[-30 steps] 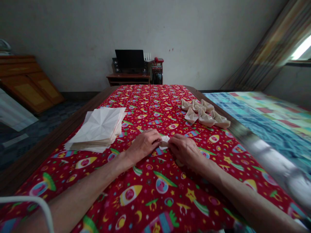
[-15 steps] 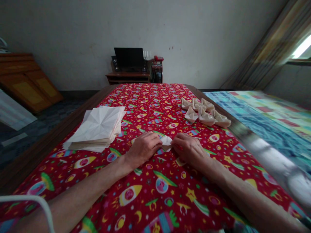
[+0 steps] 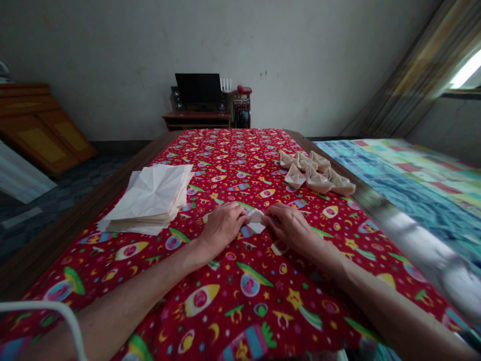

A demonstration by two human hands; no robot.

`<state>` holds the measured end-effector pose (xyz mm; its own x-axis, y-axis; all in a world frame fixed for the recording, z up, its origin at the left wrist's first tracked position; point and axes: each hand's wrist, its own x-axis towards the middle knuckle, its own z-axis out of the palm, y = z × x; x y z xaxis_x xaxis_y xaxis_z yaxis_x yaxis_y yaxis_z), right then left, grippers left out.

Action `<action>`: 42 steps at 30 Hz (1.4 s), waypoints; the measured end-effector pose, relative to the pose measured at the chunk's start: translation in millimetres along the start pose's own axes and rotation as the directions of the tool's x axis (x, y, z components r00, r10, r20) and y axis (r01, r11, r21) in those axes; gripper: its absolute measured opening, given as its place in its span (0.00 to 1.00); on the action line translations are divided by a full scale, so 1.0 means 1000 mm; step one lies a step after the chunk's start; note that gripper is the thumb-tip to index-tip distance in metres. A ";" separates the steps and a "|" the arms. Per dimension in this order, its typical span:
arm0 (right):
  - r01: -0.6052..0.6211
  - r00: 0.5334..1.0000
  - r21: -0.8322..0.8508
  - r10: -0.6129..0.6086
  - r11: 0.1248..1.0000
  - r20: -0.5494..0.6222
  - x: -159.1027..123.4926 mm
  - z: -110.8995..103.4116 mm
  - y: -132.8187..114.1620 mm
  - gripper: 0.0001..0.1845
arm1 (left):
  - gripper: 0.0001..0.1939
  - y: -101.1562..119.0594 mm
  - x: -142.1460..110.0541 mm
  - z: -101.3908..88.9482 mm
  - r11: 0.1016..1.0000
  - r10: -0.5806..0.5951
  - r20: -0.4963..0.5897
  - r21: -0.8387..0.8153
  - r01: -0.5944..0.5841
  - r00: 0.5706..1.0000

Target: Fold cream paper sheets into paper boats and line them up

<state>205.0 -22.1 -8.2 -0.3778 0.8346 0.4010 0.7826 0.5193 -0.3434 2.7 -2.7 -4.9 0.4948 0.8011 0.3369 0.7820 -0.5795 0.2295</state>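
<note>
A small piece of folded white paper (image 3: 257,221) lies between my two hands over the red patterned cloth. My left hand (image 3: 224,220) is closed on its left side, fingertips pinched together. From the right, my right hand (image 3: 286,223) grips the opposite side with curled fingers. Parts of the paper under the fingertips are hidden. To the left lies a stack of creased white paper sheets (image 3: 154,193). Several folded paper boats (image 3: 317,179) stand in two rows at the right, beyond my right hand.
The red cloth (image 3: 233,306) covers a wooden table (image 3: 48,255). A white cable (image 3: 56,307) curves across the lower left. Right of the table is a bed with a patchwork cover (image 3: 413,190). A monitor (image 3: 198,88) stands by the far wall, a wooden cabinet (image 3: 41,123) at the left.
The folded paper has shifted slightly between my fingers and shows a more pointed shape now. Both hands keep their grip in nearly the same place.
</note>
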 end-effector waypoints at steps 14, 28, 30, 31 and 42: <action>-0.053 0.983 -0.157 0.079 0.986 0.163 0.009 -0.008 -0.013 0.09 | 0.03 -0.012 0.005 -0.004 0.965 -0.058 0.063 -0.252 0.072 0.996; -0.092 0.978 -0.179 0.123 0.980 0.171 0.015 -0.006 -0.006 0.08 | 0.07 0.001 0.007 -0.004 0.974 -0.197 0.027 -0.107 0.199 0.980; -0.112 0.975 -0.177 0.143 0.978 0.172 0.017 -0.007 -0.006 0.09 | 0.08 0.003 0.009 -0.006 0.973 -0.216 0.046 -0.068 0.219 0.975; -0.120 0.972 -0.179 0.152 0.976 0.177 0.018 -0.008 -0.007 0.10 | 0.08 0.003 0.009 -0.007 0.971 -0.227 0.056 -0.058 0.231 0.972; -0.140 0.958 -0.221 0.189 0.965 0.216 0.021 -0.013 -0.010 0.12 | 0.14 0.005 0.012 -0.008 0.970 -0.242 0.080 -0.017 0.244 0.967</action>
<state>195.3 -12.6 14.5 -0.3210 0.9373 0.1355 0.9178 0.3432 -0.1998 9.5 3.0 7.8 0.3194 0.9270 0.1968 0.8725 -0.3687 0.3207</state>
